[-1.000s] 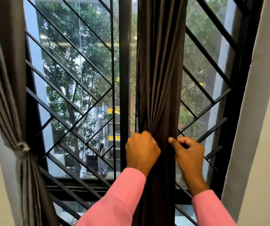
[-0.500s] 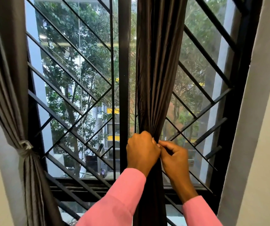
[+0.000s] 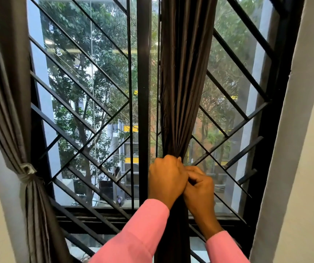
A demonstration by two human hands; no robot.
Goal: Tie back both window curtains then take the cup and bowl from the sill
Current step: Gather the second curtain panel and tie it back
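Moved: right hand (image 3: 199, 188) now touches left hand (image 3: 166, 177), the gap between them closed | both hands clench the gathered dark curtain (image 3: 182, 82) just right of the centre post (image 3: 142, 92) | grey curtain (image 3: 6, 92) hangs knotted by its tie (image 3: 27, 173), well left of that post

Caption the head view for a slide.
Left hand and right hand grip the right curtain; left curtain already tied.
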